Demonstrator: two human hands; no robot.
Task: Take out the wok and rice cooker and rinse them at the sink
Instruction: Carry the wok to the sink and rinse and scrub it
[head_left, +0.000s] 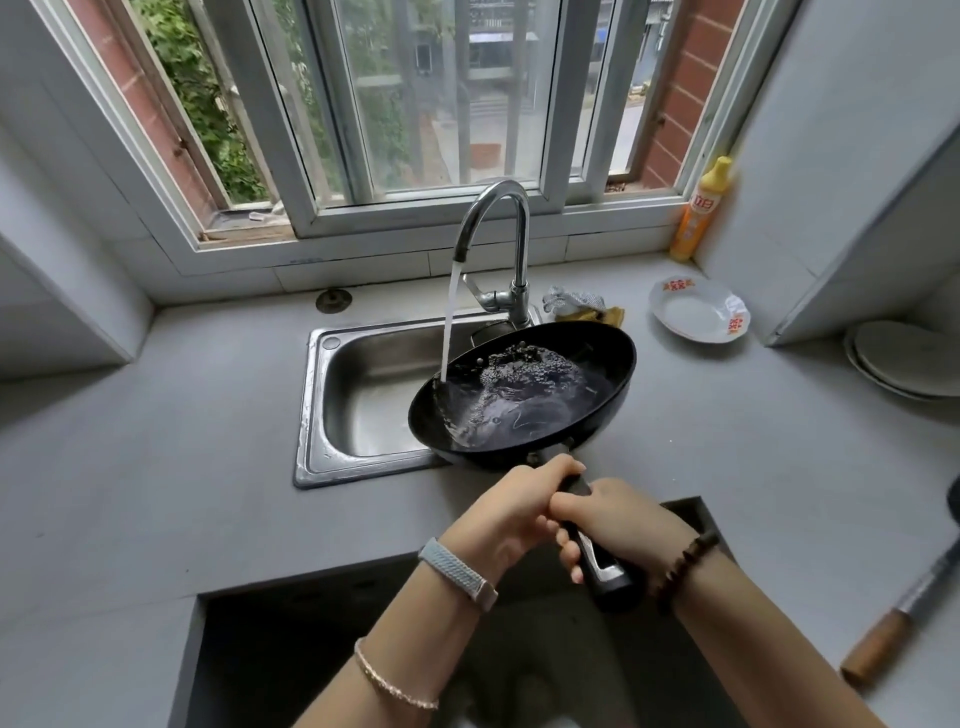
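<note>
Our left hand (511, 512) and right hand (618, 525) clench the wok (602, 353) by its handle (605, 571) at the sink's (311, 415) three o'clock edge under the tap (498, 218), where gathering water (524, 400) could tilt it and spill

Wok (608, 358): black inside and out; handle (614, 586) black w/ silver inlay. Sink (307, 415): steel-grey. Counter (156, 467): flat lt grey. Bottle (698, 213): yellow-orange, red label. Plate (693, 317): white, red-orange marks on rim. Cloth (571, 300): grey-white check. Wristband (460, 571): pale blue-grey. Bead bracelet (683, 569): dk brown. Knife handle (875, 652): tan wood.
</note>
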